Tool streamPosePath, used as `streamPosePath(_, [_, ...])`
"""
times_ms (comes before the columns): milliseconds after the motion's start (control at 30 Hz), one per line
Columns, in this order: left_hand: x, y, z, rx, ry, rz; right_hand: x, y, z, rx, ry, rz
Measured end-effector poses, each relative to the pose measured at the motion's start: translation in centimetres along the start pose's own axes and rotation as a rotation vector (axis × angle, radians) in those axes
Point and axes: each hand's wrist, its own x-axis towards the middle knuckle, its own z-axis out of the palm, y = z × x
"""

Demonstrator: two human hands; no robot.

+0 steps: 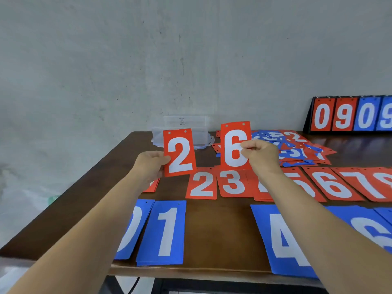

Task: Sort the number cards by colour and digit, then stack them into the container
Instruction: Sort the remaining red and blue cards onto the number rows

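Note:
My left hand (151, 164) pinches a red 2 card (179, 152) upright above the table. My right hand (262, 154) pinches a red 6 card (234, 145) upright beside it. On the table below lies a row of red card piles: 2 (202, 184), 3 (233, 183), 6 (335, 185), 7 (369, 183); my right arm hides part of the row. Nearer me lie blue cards 0 (132, 228), 1 (164, 232), 4 (284, 238) and 6 (373, 228). A clear plastic container (186, 129) stands at the back behind the held 2.
A loose heap of mixed red and blue cards (294, 148) lies at the back right. A black flip scoreboard (350, 114) showing 0 9 0 9 stands against the wall. The dark wooden table (218, 225) has its left edge by my left arm.

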Motion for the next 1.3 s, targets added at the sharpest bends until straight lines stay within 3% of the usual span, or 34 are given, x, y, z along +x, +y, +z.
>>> streamPosePath(333, [-1.0,-3.4,3.3,0.135,-0.09,-0.073,-2.1,1.0,-4.5,-0.122,0.008,0.046])
streamPosePath(567, [-1.0,-3.7,5.6,0.578,0.055,0.175,-2.3,2.4,-7.6,-0.218,-0.024,0.09])
streamPosePath(833, [-0.8,-4.7,6.8,0.903,0.111,0.206,-2.2,3.2,-9.7,-0.269,-0.004,0.103])
streamPosePath(1300, [-0.7,-3.9,9.2,1.036,0.114,0.311,-2.5,4.5,-13.1,-0.282,0.042,0.084])
